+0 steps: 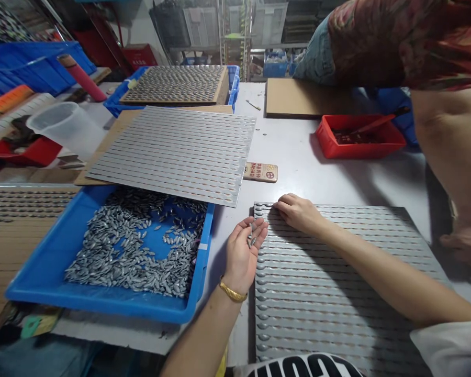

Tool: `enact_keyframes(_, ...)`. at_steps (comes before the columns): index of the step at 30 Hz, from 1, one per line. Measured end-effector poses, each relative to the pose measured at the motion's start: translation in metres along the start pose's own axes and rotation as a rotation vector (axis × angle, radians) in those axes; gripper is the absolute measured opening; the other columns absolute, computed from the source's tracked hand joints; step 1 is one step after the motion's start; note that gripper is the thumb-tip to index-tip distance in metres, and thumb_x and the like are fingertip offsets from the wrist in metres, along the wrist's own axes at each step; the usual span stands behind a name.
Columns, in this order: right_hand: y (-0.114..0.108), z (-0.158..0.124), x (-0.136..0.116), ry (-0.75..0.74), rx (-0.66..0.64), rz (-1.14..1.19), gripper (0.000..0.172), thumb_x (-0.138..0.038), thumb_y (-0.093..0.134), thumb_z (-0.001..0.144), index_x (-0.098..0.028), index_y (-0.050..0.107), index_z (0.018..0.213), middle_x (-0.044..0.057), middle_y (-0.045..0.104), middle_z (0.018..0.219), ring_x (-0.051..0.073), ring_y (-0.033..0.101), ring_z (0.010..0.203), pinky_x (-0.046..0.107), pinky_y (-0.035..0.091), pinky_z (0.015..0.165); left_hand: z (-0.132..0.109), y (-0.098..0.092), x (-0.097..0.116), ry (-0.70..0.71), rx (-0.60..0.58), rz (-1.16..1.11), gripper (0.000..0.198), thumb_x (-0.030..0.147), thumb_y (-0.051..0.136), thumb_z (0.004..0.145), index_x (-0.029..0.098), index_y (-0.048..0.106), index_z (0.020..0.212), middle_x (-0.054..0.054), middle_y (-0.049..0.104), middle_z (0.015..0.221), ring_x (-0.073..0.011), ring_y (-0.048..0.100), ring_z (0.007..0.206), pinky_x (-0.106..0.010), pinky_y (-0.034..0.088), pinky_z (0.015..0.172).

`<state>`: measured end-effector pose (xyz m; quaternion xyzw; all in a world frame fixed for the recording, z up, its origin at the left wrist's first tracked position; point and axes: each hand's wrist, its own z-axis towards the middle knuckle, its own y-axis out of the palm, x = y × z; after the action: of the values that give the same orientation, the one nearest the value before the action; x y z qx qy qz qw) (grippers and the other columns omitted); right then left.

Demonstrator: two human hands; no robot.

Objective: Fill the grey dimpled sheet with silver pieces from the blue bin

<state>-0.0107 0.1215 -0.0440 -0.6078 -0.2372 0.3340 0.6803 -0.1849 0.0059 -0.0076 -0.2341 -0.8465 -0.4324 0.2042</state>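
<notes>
The left hand [241, 256] is turning its palm up and is holding a few grey seed-shaped pieces [252, 235]. Its grip is loosely cupped, and the pieces are lying between the thumb and the fingers. A gold bangle [233, 292] is sitting on this wrist. The right hand [298, 213] is reaching over the top left part of a ridged sheet [337, 293], and its fingers [282, 205] are touching the first rows. This grip is softly curled, but I cannot tell if it is pinching anything. The sheet is lying on the counter [298, 157] in front of the person, and pieces are sitting in rows along it.

Just left of the left hand, a blue tray [102, 305] is holding a loose heap of the same pieces. Behind it, a second sheet [172, 154] is lying across the tray edge and some cardboard [102, 167], and a small printed card [261, 172] is lying beside that sheet. Farther back, a filled board [176, 84] is resting on a blue crate [231, 89]. On the right, a red tray [361, 149] is standing on the counter, and a co-worker's bare arm [443, 157] is hanging next to it.
</notes>
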Motion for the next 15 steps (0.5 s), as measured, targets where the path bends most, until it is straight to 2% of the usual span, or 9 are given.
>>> enact_keyframes(6, -0.001, 0.0, -0.003, -0.008, -0.03, -0.08, 0.022, -0.011, 0.046, 0.088, -0.016, 0.066, 0.096, 0.011, 0.063, 0.094, 0.022, 0.052, 0.086, 0.029, 0.038, 0.061, -0.002, 0.001, 0.001, 0.012, -0.008, 0.019, 0.018, 0.011, 0.064, 0.081, 0.015, 0.058, 0.097, -0.013, 0.07, 0.108, -0.022, 0.068, 0.102, -0.037, 0.051, 0.097)
enact_keyframes(15, -0.01, 0.007, -0.004, 0.021, -0.1, -0.049, 0.021, -0.012, 0.048, 0.089, -0.018, 0.065, 0.098, 0.011, 0.063, 0.095, 0.021, 0.053, 0.087, 0.028, 0.037, 0.061, -0.002, -0.001, 0.0, 0.027, -0.068, 0.089, 0.022, 0.018, 0.07, 0.079, 0.015, 0.064, 0.1, -0.01, 0.072, 0.098, -0.0178, 0.069, 0.092, -0.034, 0.052, 0.092)
